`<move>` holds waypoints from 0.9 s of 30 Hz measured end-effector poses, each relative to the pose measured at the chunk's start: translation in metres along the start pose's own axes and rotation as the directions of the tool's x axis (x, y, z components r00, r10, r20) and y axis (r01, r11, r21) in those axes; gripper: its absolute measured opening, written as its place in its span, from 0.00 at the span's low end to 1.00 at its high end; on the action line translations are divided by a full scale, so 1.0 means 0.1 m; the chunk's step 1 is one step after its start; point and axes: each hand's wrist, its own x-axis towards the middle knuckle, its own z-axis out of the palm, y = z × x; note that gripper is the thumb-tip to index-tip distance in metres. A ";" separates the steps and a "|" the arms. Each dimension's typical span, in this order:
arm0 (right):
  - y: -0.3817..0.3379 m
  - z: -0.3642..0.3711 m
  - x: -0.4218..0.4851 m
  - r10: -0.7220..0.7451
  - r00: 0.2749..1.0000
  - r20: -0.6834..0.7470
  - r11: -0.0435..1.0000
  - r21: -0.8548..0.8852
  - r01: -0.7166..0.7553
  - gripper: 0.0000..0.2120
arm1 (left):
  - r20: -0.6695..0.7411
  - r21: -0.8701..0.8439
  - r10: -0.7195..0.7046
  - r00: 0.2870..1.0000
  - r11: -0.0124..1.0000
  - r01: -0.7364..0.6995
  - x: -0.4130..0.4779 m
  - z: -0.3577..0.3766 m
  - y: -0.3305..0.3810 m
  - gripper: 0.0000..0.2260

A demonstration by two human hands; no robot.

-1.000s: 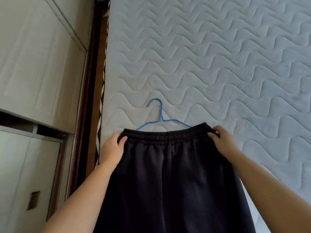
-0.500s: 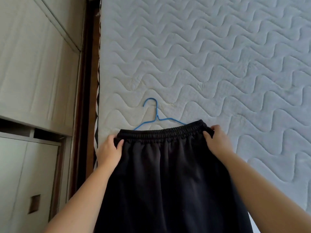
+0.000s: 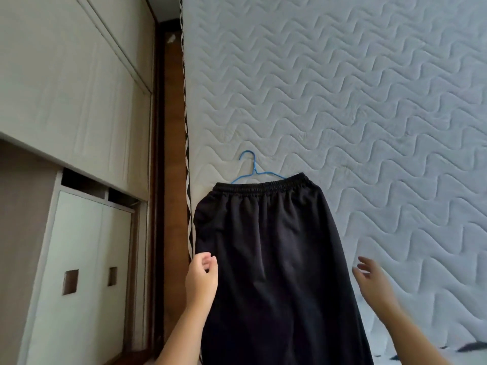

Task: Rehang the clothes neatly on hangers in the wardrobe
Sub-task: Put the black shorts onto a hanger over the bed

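Beneath the black trousers (image 3: 274,259), half the blue hanger (image 3: 254,171).

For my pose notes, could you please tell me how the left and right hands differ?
The left hand has loosely curled fingers; the right hand has them spread straight. The left hand sits at the left edge of the black garment; the right hand is clear of its right edge. Both hold nothing.
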 end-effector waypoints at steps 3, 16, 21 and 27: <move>0.22 -0.11 -0.48 -0.003 1.000 0.004 0.999 0.049 0.003 0.18 | 0.045 0.004 -0.047 0.998 0.999 0.047 -0.41 -0.13 -0.24 0.07; 1.31 -0.37 -1.52 0.080 0.986 0.148 0.992 -0.111 -0.064 0.17 | 0.078 0.088 -0.185 0.980 0.980 0.178 -1.76 -0.39 -1.44 0.05; 1.54 -0.48 -1.73 0.014 0.980 0.196 0.986 -0.167 0.020 0.16 | 0.008 -0.037 -0.242 0.970 0.969 0.242 -2.41 -0.37 -1.74 0.06; 1.94 -0.69 -2.02 -0.090 0.959 0.269 0.966 -0.210 0.150 0.14 | -0.056 -0.187 -0.360 0.931 0.920 0.344 -3.49 -0.29 -2.10 0.08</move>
